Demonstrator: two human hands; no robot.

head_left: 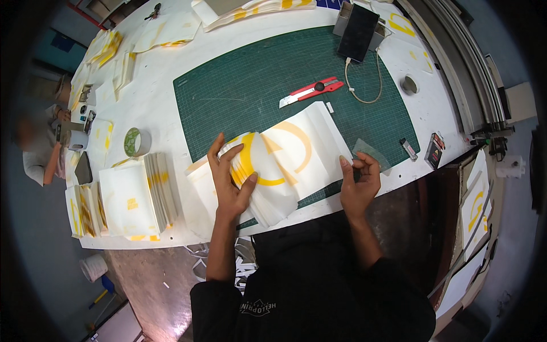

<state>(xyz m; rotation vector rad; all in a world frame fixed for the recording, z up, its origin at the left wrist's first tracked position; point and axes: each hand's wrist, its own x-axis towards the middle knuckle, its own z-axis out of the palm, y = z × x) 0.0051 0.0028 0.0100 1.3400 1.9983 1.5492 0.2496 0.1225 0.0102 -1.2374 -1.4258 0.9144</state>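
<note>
A white sheet with yellow print [319, 137] lies over the green cutting mat [239, 85], its left part curled into a folded stack. My left hand [231, 185] is closed round that stack, thumb in front and fingers over the top. At the sheet's right edge my right hand [360, 179] pinches the corner between thumb and fingers. Beyond the sheet lies a red utility knife [319, 87] on the mat. Close to my right hand is a small clear plastic piece [370, 155]. The layers under my left palm are partly hidden.
Stacks of folded printed sheets [128, 196] stand at the left. Near them is a roll of green tape [137, 142]. A phone [358, 33] with a cable leans on a grey box at the far right. Someone [40, 142] sits beyond the table's left edge.
</note>
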